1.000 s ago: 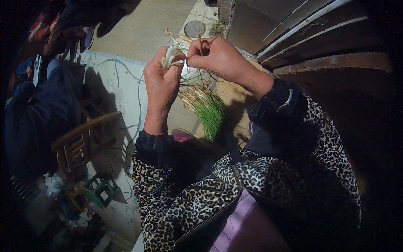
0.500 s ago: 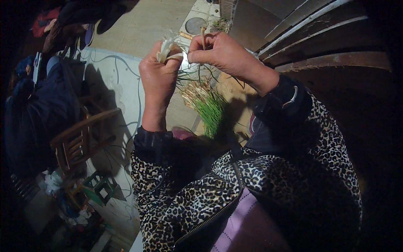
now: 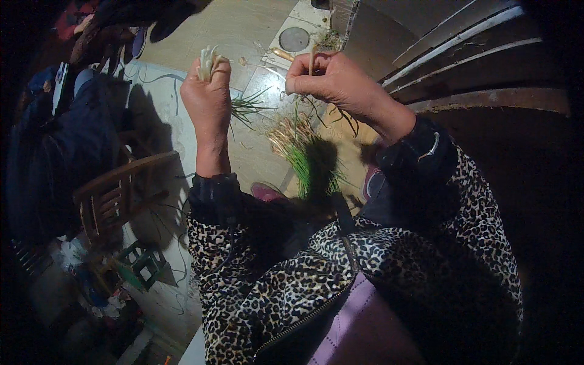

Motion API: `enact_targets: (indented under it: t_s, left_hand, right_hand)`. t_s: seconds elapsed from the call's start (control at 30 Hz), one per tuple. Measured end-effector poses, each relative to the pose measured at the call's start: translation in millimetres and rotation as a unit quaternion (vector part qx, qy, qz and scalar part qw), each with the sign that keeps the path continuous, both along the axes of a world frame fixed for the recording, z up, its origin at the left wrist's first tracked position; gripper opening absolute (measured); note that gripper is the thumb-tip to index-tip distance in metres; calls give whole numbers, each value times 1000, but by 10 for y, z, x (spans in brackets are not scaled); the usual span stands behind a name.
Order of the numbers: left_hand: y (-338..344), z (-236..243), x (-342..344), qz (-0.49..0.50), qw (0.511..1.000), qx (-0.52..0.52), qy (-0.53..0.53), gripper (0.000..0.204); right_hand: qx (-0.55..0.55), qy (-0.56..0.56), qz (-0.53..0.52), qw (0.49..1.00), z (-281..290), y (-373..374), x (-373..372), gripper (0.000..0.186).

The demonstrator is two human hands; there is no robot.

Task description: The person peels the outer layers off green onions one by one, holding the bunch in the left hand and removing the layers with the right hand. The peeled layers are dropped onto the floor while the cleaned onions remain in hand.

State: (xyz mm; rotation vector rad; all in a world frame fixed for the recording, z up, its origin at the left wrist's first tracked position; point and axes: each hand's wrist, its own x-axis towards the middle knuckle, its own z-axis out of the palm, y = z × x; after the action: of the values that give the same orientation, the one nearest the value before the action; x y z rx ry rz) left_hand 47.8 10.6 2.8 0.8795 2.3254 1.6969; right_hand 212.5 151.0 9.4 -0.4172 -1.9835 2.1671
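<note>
In my left hand (image 3: 207,100) is a bunch of spring onions (image 3: 208,63), its pale root ends sticking up above the closed fingers. Green tops of the bunch poke out on the right side of that hand. My right hand (image 3: 334,76), held apart from it, pinches a brownish, withered spring onion leaf (image 3: 312,62); limp darker strands hang below the fingers. Under and between the hands, a pile of spring onions (image 3: 297,149) lies on the floor, roots toward the far side and green tops toward me, partly in shadow.
A wooden chair (image 3: 125,191) and a small green stool (image 3: 142,266) stand at the left, with cables on the floor. Beyond my hands lie a wooden handle (image 3: 282,55) and a round grey disc (image 3: 294,39). Wooden boards (image 3: 474,100) flank the right. Other people sit at upper left.
My hands have drawn apart: the left moved left with its bunch, the right slightly right with the withered leaf. The green tops of the held bunch now show beside my left hand.
</note>
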Motion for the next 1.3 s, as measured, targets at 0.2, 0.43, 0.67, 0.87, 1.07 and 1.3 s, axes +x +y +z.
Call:
enact_targets:
  t_s: [0.2,0.43,0.67,0.87,1.07,1.3]
  left_hand:
    - [-37,77,108,-51,953,-26,-299,26]
    - [55,123,300,-126,912,45,-388,27]
    - [122,127,398,-103,934,10,-343,16]
    - [159,41,453,-120,974,-24,-192,11]
    - [172,-51,488,-120,993,-21,4,6]
    - [166,-45,362,-53,988,-59,131,5]
  right_hand:
    - [44,16,-35,998,-30,6,-6,12]
    - [75,4,-55,996,-104,-91,-18,10]
    - [53,-34,-28,998,-151,-56,-54,13]
    - [-14,12,-66,998,-244,-55,-99,16]
    - [4,-15,-44,999,-247,-17,-83,13]
    - [-39,-35,5,999,-54,-33,-28,13]
